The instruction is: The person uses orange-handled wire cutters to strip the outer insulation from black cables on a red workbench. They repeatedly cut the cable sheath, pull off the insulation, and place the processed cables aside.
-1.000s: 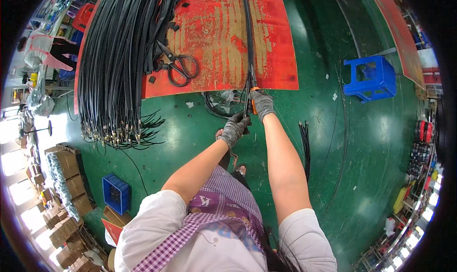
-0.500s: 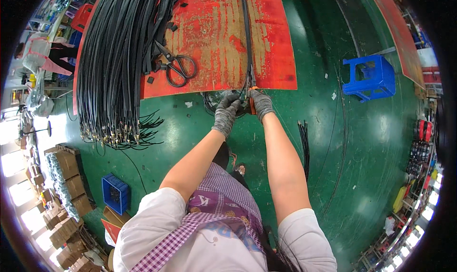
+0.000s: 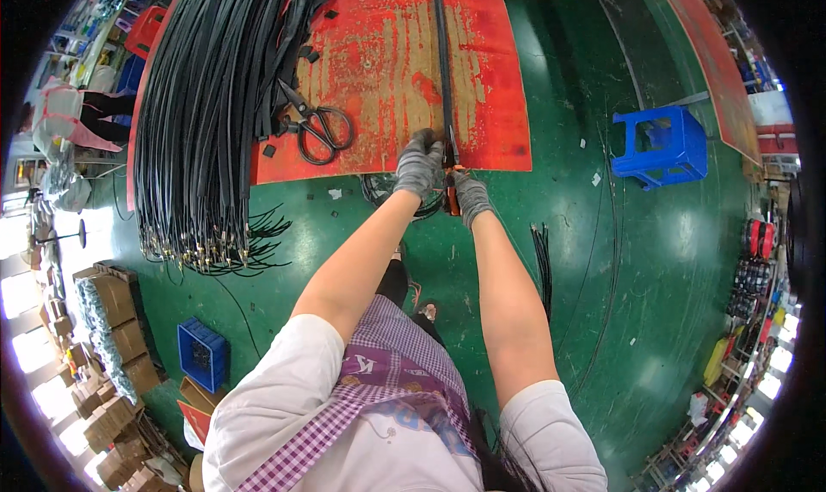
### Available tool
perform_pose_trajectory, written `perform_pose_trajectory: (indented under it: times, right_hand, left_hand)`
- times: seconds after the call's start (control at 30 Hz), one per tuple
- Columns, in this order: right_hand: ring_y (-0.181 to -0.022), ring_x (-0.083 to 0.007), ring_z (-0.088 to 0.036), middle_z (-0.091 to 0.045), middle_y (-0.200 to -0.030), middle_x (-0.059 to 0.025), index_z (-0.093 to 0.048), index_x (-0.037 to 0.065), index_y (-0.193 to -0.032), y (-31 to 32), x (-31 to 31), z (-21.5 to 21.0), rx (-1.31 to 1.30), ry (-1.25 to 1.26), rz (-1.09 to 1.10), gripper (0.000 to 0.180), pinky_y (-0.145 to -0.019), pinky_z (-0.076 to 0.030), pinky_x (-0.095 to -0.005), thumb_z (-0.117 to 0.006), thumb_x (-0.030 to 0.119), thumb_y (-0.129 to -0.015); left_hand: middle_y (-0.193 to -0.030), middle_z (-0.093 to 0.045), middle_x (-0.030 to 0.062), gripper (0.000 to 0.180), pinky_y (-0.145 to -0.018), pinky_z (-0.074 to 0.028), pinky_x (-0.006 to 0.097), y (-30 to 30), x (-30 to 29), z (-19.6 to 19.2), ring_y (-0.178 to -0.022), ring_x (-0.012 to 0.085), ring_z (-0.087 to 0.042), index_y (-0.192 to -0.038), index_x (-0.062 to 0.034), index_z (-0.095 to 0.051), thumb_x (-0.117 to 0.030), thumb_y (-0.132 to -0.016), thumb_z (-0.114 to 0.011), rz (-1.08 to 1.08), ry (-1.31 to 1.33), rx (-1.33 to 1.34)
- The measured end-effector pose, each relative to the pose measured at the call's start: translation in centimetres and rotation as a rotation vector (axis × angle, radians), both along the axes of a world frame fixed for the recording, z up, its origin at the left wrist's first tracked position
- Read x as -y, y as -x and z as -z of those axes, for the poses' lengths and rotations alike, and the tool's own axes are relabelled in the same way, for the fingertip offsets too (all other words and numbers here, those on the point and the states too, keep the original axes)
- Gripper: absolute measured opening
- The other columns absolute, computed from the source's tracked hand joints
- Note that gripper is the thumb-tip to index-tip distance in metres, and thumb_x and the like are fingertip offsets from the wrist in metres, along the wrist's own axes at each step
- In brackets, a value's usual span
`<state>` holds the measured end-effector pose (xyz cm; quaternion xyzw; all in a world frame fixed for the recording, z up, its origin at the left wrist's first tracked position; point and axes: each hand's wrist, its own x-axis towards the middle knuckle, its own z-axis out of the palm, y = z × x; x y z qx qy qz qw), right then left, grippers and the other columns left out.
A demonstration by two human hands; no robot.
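Two gloved hands close together at the near edge of a red table [image 3: 499, 87], a long black strip [image 3: 445, 70] between them.
The right hand [image 3: 471, 198] is clamped on an orange-handled tool [image 3: 453, 202]; the left hand [image 3: 418, 165], just beside it and slightly farther forward, is by the strip's near end, though whether its fingers grip cannot be told. The strip runs straight away from both hands across the worn tabletop. Left of the left hand lie black-handled scissors [image 3: 305, 113], and beyond them a thick bundle of black cables [image 3: 206, 105]. Well to the right of the right hand, a blue stool [image 3: 690, 144] is on the green floor [image 3: 654, 268].
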<state>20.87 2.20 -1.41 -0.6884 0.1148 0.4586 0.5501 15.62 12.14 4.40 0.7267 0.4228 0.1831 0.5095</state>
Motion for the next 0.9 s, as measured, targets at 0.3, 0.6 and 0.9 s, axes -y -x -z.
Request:
perform_pose_trajectory:
  times: [0.3, 0.6, 0.9]
  right_hand:
    - [-0.044, -0.0207, -0.047, -0.047, -0.056, -0.0045, -0.048, 0.012, -0.074, -1.5, -0.9, -6.2, -0.357, -0.14, 0.017, 0.008, -0.037, -0.039, -0.035, -0.053, 0.017, -0.07]
    - [-0.045, -0.0214, -0.049, -0.046, -0.05, -0.0067, -0.05, 0.006, -0.069, -3.7, -6.2, -9.5, 0.147, 0.221, -0.323, 0.024, -0.039, -0.038, -0.0356, -0.051, 0.03, -0.069]
    - [-0.048, -0.0203, -0.047, -0.048, -0.057, -0.0059, -0.052, 0.01, -0.07, -11.1, -9.1, -8.6, -0.169, 0.101, -0.372, 0.024, -0.039, -0.039, -0.036, -0.052, 0.034, -0.069]
  left_hand:
    - [-0.081, -0.059, 0.0124, 0.028, -0.065, -0.042, 0.031, -3.9, -3.6, -0.3, -0.069, 0.0217, -0.054, -0.097, -0.0027, -0.054, -0.024, -0.079, -0.048, 0.265, 0.605, -0.153]
    - [-0.078, -0.056, 0.0177, 0.02, -0.063, -0.041, 0.035, -4.1, -7.2, -1.0, -0.071, 0.0324, -0.052, -0.089, -0.0041, -0.055, -0.018, -0.079, -0.045, 0.253, 0.071, -0.177]
    - [-0.065, -0.052, 0.0045, 0.018, -0.056, -0.038, 0.027, -4.3, -8.3, -0.7, -0.058, 0.0134, -0.045, -0.088, -0.0042, -0.056, -0.017, -0.081, -0.045, 0.222, 0.453, -0.054]
